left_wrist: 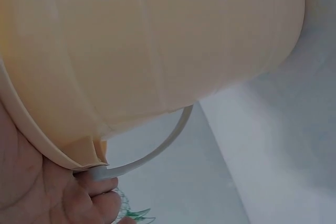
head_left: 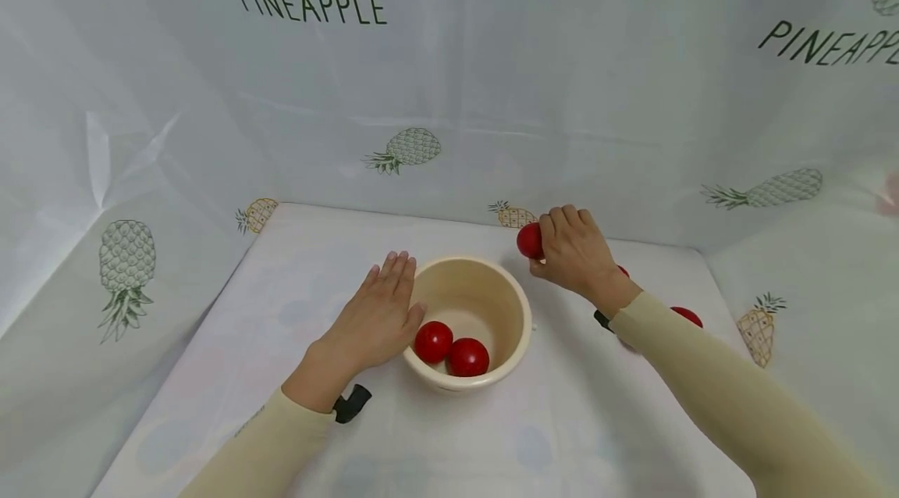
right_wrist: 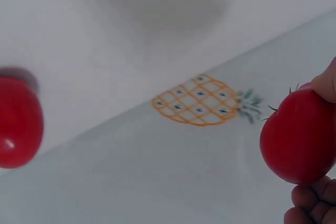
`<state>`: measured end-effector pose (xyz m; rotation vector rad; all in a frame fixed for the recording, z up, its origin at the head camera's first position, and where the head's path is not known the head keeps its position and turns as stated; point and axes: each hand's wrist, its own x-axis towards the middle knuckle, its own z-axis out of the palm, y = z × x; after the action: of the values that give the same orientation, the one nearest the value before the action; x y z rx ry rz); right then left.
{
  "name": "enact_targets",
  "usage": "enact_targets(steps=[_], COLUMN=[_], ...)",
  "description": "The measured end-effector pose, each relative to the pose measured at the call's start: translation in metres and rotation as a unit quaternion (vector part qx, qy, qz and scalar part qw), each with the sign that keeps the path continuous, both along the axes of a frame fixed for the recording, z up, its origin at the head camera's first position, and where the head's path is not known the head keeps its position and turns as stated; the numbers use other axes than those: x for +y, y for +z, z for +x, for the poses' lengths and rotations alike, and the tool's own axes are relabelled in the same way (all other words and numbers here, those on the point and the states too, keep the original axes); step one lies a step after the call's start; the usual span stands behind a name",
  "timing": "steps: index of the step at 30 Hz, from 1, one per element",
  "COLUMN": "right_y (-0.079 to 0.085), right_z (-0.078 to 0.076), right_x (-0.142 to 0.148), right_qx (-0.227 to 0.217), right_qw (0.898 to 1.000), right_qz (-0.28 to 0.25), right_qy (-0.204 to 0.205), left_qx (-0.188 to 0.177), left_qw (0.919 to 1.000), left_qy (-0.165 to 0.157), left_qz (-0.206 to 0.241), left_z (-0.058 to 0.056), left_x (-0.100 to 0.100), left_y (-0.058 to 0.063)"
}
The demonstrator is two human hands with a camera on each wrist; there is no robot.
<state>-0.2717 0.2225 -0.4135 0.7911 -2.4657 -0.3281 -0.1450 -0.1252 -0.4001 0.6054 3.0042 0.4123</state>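
Observation:
A cream bucket [head_left: 485, 291] stands upright on the table, with one tomato [head_left: 433, 342] and another tomato [head_left: 468, 358] lying side by side inside it. My left hand [head_left: 375, 314] rests against the bucket's left rim, its fingers straight. In the left wrist view, that palm touches the rim beside the pale handle [left_wrist: 152, 153], which hangs down. Right of the bucket and farther back, my right hand [head_left: 574, 248] holds a red tomato [head_left: 530, 241] between thumb and fingers. Green sepals show on this held tomato [right_wrist: 299, 137] in the right wrist view.
Behind and under my right forearm, a tomato [head_left: 687, 316] lies on the table [head_left: 562, 435], and part of a further tomato [head_left: 623, 271] shows by the wrist. A white sheet with pineapple prints [head_left: 456, 92] walls the back and sides.

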Motion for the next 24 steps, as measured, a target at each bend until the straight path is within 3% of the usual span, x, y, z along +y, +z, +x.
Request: enact_targets(steps=[7, 13, 18, 24], right_y=[0.035, 0.056, 0.048, 0.027], right_z=[0.029, 0.062, 0.083, 0.093], right_x=[-0.022, -0.056, -0.079, -0.094], right_qx=[0.045, 0.018, -0.009, -0.026], right_qw=[0.997, 0.995, 0.993, 0.995], right_qz=[-0.044, -0.068, -0.061, -0.030], right_qy=[0.037, 0.065, 0.096, 0.096], left_qx=[0.006, 0.005, 0.008, 0.012], left_qw=[0.9999, 0.9999, 0.9999, 0.9999], left_qy=[0.002, 0.001, -0.002, -0.005], left_qz=[-0.010, -0.012, -0.009, -0.011], left_z=[-0.002, -0.001, -0.001, -0.002], left_x=[-0.002, -0.002, -0.001, 0.001], left_y=[0.001, 0.002, 0.001, 0.000])
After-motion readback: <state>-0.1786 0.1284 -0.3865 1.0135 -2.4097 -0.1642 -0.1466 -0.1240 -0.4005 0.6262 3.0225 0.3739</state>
